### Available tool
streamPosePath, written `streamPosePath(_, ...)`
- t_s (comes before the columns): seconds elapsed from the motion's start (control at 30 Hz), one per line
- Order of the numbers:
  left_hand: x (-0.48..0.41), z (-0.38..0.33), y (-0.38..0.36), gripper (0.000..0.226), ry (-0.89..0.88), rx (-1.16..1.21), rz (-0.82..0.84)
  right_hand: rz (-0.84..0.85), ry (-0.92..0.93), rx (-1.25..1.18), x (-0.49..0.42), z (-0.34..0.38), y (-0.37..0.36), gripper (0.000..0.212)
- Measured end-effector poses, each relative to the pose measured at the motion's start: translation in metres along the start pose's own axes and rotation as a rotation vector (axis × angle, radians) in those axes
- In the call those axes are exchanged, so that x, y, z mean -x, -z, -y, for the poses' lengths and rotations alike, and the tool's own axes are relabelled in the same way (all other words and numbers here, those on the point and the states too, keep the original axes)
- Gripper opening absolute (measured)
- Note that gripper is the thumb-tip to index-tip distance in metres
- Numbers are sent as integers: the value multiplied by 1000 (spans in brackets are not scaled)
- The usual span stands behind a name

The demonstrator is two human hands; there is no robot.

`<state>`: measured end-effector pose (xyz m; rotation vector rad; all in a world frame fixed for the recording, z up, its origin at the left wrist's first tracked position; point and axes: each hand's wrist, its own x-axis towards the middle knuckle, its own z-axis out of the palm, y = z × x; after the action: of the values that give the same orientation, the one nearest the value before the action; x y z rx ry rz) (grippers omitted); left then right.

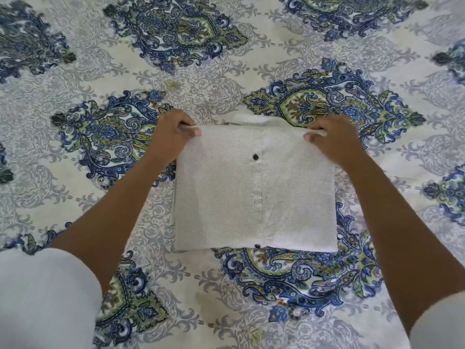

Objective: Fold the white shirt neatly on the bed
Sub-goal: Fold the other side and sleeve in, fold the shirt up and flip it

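Shirt (254,195) lies folded square, mid bed (201,71). Left hand (171,132) & right hand (332,137) each pinch a far corner. Risk: uneven release skews top layer, exposing collar behind far edge.

Your left hand (171,132) and right hand (332,139) both have fingers tucked behind the far edge of the white shirt (254,197), so those tips are out of sight. The collar (246,119) mostly hides behind the top fold (just a strip shows), and your sleeves (45,298) run off the bottom edge.
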<state>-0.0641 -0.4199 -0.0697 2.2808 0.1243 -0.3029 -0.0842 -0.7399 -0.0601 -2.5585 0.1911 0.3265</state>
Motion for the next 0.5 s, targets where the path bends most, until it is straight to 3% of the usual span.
streamPosePath(0.13, -7, -9, 1, 12, 40, 113, -53, -76, -23, -137, -12, 8, 7, 22)
streamPosePath(0.23, -8, -12, -6, 29, 42, -228, -31, -112, -50, 77, -13, 9, -6, 26)
streamPosePath(0.33, 22, -30, -26, 61, -112, -485, -159, -255, -20, 105, 15, 22, -20, 43)
streamPosePath(0.43, 68, -36, -70, 66, -353, -619, 21, -152, 108, 224, 53, 39, -60, 58)
streamPosePath(0.5, 75, -12, -83, 64, -407, -797, 98, -65, 179, 377, 64, 28, -82, 63)
